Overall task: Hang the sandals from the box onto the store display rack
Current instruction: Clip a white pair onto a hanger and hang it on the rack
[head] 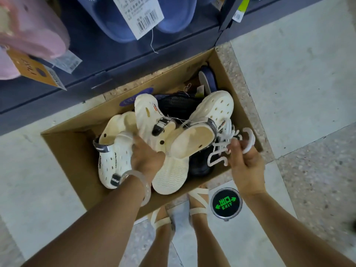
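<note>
A brown cardboard box (63, 149) stands on the floor below the dark blue display rack (107, 60). Several cream clog sandals lie in it, among them one at the left (113, 160) and one at the back right (215, 106), over dark shoes (177, 106). My left hand (146, 157) reaches into the box and grips a cream sandal (148, 120) in the middle. My right hand (246, 164) holds a bunch of white plastic hangers (227, 143) over the box's right end.
Blue slippers (173, 14) with a white price tag (142, 14) and pink slippers (32, 29) hang on the rack above. My feet in strappy sandals (198, 201) stand just before the box. A round green EXIT floor sign (226, 204) sits by my right foot.
</note>
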The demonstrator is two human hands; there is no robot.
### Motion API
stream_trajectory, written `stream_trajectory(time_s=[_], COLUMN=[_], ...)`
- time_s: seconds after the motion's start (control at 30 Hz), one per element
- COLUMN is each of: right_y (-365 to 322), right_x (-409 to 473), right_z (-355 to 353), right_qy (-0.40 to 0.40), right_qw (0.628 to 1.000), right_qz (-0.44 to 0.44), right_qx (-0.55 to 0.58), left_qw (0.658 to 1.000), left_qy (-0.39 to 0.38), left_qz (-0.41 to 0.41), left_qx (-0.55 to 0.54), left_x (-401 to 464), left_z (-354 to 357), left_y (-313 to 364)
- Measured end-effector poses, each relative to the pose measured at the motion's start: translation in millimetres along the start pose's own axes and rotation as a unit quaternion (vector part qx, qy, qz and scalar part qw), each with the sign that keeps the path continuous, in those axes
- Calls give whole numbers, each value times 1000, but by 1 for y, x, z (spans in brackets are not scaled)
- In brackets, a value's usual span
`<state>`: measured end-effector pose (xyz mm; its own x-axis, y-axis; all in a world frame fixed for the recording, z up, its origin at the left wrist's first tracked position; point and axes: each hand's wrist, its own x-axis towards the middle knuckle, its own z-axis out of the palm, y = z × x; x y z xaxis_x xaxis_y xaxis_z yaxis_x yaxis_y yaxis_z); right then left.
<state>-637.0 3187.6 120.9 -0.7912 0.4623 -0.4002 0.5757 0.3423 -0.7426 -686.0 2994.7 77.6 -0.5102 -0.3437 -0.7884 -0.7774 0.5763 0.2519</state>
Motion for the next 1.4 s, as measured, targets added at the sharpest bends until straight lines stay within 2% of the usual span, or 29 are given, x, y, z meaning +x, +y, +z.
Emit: stream_trajectory(time_s=[0.07, 0.17, 0.3, 0.37, 0.43, 0.5, 0.57, 0.63, 0.7, 0.77, 0.8, 0.97, 1.03, 1.07, 1.13, 1.2, 1.23, 1.3, 1.4], right_y=[-10, -29, -48, -52, -52, -51, -51, -50, -48, -48, -49, -47, -45, -44, -41, -39, -37, -35, -33], right_x=[-2, 6, 20, 28, 36, 42, 46, 47, 51, 57, 61, 79, 84, 85, 86, 85, 85, 85, 92], right_z=[-13, -27, -41, -43, -42, -39, -32, -20, -7, 7, 13, 27, 29, 30, 33, 36, 38, 39, 35], right_qy=[34, 107, 174, 176, 157, 120, 62, 8, -31, -54, -58, -57, -61, -66, -85, -105, -110, -105, -74], right_qw=[997, 987, 970, 969, 972, 975, 979, 976, 968, 961, 955, 933, 927, 925, 921, 918, 918, 925, 935], right_qz=[-15, -17, -55, -48, -17, 36, 103, 160, 203, 239, 256, 322, 335, 339, 344, 346, 344, 337, 321], right_qx=[72, 115, 160, 169, 174, 182, 168, 151, 141, 132, 136, 150, 157, 158, 161, 164, 160, 142, 129], left_qw=[993, 973, 957, 972, 995, 993, 988, 980, 968, 934, 920, 862, 850, 856, 901, 960, 971, 961, 915], left_qy=[10, -18, -88, -108, -95, -54, 14, 115, 191, 205, 205, 235, 217, 191, 124, 44, 25, 7, -54], left_qz=[-43, -53, -39, -22, 26, 47, 20, 23, 135, 287, 331, 428, 454, 453, 394, 271, 234, 268, 350], left_qx=[-107, -222, -275, -208, -29, 90, 152, 161, 90, 50, 50, 135, 155, 159, 136, 60, 37, 70, 193], left_x=[2, 4, 8, 14, 21, 23, 20, 6, -8, -15, -15, 1, 0, -3, -11, -14, -11, -2, 8], left_z=[-11, -22, -28, -24, -15, -8, -4, 1, 15, 32, 37, 35, 36, 38, 46, 50, 52, 55, 58], left_y=[-9, -23, -25, -22, -19, -17, -12, -8, -13, -22, -26, -37, -40, -40, -36, -25, -20, -13, -8])
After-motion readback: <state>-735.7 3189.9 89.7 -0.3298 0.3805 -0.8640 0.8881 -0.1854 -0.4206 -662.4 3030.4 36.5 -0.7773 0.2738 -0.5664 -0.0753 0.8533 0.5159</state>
